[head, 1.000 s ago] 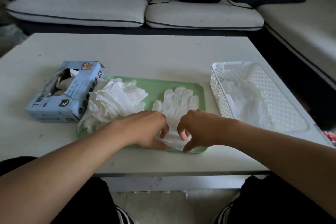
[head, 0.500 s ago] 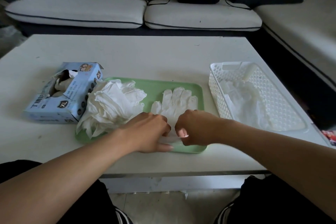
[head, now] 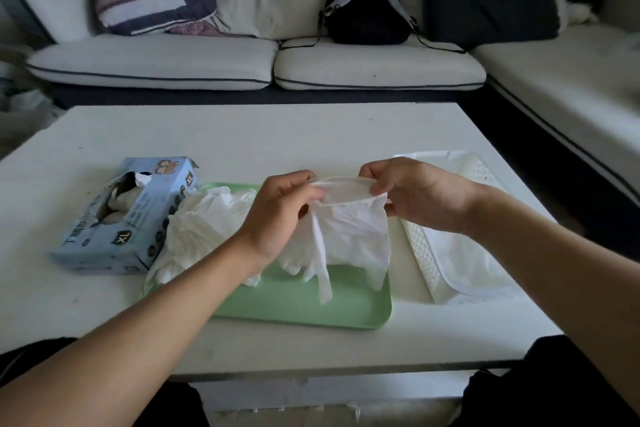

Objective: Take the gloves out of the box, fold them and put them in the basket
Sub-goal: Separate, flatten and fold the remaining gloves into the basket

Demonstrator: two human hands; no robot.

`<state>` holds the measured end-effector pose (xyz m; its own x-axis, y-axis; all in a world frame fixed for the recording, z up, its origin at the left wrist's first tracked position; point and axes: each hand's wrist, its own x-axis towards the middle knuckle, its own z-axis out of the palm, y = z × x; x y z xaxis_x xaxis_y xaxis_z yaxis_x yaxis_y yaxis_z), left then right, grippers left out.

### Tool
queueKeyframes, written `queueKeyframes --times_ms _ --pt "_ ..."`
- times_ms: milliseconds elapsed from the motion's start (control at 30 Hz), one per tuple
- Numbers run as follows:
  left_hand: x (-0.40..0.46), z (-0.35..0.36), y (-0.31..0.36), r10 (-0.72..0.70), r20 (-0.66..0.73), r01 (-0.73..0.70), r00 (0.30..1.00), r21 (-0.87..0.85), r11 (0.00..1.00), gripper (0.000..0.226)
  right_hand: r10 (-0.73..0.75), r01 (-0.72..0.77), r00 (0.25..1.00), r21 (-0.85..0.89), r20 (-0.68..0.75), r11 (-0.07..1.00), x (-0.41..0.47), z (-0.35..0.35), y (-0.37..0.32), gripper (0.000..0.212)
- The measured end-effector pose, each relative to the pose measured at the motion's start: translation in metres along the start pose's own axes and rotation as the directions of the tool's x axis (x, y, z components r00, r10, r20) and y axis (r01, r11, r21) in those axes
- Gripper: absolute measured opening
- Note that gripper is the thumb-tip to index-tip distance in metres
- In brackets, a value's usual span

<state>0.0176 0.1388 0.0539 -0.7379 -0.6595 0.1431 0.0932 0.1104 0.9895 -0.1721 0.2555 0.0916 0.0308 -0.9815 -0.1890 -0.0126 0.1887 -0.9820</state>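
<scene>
We note left hand and right hand raised above green tray, fingers curled, each pinching one side of the cuff of a white glove, its fingers hanging down, loose glove pile on tray, box at left, basket at right.

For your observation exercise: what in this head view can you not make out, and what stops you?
- Basket: near right part hidden by the right hand and forearm.
- Glove pile: partly behind the left hand; count unclear.
- Box: small print too small to read.
- Held glove: bunched and hanging, fingers unclear; covers part of the tray.
</scene>
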Motion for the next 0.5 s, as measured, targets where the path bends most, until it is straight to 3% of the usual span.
queueKeyframes --times_ms 67,133,200,267,333,400,500 --pt "0.004 0.004 0.010 -0.042 -0.027 0.040 0.999 -0.060 0.997 0.054 -0.024 0.025 0.998 -0.020 0.055 0.999 -0.002 0.000 -0.001 0.048" --pt "0.007 0.006 0.018 -0.072 -0.058 0.066 0.996 -0.094 0.993 0.052 -0.085 0.096 0.988 -0.077 0.127 0.992 -0.006 0.005 -0.001 0.063" --pt "0.009 0.006 0.022 -0.089 -0.070 0.083 0.994 -0.088 0.993 0.054 -0.119 0.129 0.989 -0.114 0.092 0.985 -0.005 0.014 0.003 0.061" --pt "0.009 0.005 0.024 -0.089 -0.069 0.084 0.994 -0.070 0.994 0.051 -0.127 0.121 0.991 -0.100 -0.049 0.988 -0.003 0.022 0.008 0.050" --pt "0.009 0.004 0.023 -0.084 -0.078 0.082 0.993 -0.030 0.996 0.042 -0.135 0.132 0.974 -0.028 -0.180 0.991 0.000 0.027 0.012 0.039" --pt "0.009 0.003 0.022 -0.059 -0.062 0.060 0.996 0.007 0.998 0.047 -0.111 0.136 0.948 0.064 -0.298 0.989 0.002 0.028 0.010 0.038" --pt "0.008 0.002 0.022 -0.033 0.008 0.033 0.999 0.011 0.999 0.055 -0.091 0.160 0.932 0.174 -0.350 0.972 0.003 0.026 0.005 0.041"
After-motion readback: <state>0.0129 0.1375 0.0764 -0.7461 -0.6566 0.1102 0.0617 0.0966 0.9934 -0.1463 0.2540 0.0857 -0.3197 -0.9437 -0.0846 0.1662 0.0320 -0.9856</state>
